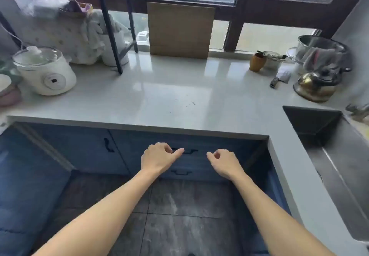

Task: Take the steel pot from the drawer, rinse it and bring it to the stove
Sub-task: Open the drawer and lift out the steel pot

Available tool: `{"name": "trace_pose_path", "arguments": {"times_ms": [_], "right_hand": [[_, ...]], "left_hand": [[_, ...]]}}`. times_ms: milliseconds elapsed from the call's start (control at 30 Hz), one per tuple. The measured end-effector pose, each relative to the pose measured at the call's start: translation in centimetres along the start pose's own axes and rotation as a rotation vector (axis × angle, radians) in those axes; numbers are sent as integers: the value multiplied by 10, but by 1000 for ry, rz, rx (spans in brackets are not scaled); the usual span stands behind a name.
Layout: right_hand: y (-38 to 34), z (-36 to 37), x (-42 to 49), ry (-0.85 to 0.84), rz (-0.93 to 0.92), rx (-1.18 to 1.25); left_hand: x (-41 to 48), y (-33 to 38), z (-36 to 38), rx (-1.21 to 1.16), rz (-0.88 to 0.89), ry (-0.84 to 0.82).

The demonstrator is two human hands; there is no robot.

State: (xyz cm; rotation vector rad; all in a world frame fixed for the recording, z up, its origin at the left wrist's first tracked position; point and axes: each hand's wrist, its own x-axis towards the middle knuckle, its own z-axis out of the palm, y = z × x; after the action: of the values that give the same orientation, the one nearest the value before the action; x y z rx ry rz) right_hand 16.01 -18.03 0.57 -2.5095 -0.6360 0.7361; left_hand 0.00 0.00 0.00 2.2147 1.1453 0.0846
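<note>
Under the white counter, two blue drawers are closed, each with a black handle: the upper drawer handle (189, 151) and the lower drawer handle (181, 173). My left hand (158, 159) hovers in front of the upper handle's left end, fingers loosely curled, thumb pointing at the handle, holding nothing. My right hand (223, 163) hangs just right of that handle, fingers curled in, empty. No steel pot shows in the drawer area. The steel sink (339, 162) lies at the right.
On the white counter (169, 96) stand a white cooker (45, 70) at left, a wooden board (180, 30) against the window, a brass kettle (315, 86), a cleaver (280, 78) and a steel bowl with a cloth (321, 50) at right. A black rack leg (111, 32) stands at back left.
</note>
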Motion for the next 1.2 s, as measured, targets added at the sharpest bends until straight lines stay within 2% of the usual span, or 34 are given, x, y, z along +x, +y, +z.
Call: {"name": "trace_pose_path", "arguments": {"times_ms": [200,367,467,633,767,1033,1200], "right_hand": [[55,110,130,-101,124,346],[98,203,224,-87,154,480],[106,234,269,-38,141,546],[101,249,295,-2,82,775],[95,260,283,51,76,963],[89,269,272,139,75,979],[83,273,271,177,94,1035]], "left_hand": [[102,-51,131,-260,-178,-83],[180,-102,223,-331,-263,-127],[216,-122,257,-397,-266,-106],[246,-133,283,-523,-235,47],[233,-132,293,-746,-205,75],[223,-123,298,-920,-231,77],[221,-120,300,-934,-252,95]]}}
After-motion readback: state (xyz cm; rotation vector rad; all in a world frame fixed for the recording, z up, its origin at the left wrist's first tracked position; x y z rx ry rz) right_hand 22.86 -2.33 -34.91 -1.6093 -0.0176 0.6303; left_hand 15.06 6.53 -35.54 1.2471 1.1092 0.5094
